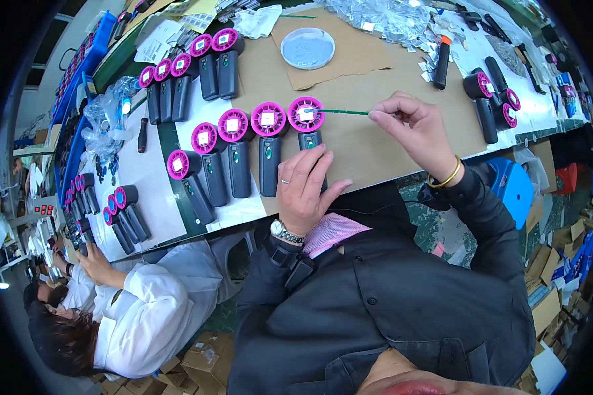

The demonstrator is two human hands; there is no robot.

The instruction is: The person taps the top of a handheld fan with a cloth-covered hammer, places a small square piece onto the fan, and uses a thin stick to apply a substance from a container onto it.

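Note:
My left hand (pixel 303 191) lies over the handle of a handheld fan (pixel 308 139), its fingers across the dark grey body and its thumb on the right side. Much of that handle is hidden under the hand. The fan's round magenta head faces up with a white square at its centre. In my right hand (pixel 412 124) a thin green stick (pixel 342 112) is pinched between thumb and fingers; its far tip meets the white centre of that fan head. To the left, several similar fans (pixel 268 158) lie in a row, each with a white square on its head.
A round white dish (pixel 308 49) stands on brown cardboard (pixel 349 66). Behind are more fans (pixel 227 66) and a heap of small clear packets (pixel 389 23). An orange-and-black tool (pixel 443 62) and further fans (pixel 484 105) lie right. A co-worker in white (pixel 158 296) sits left.

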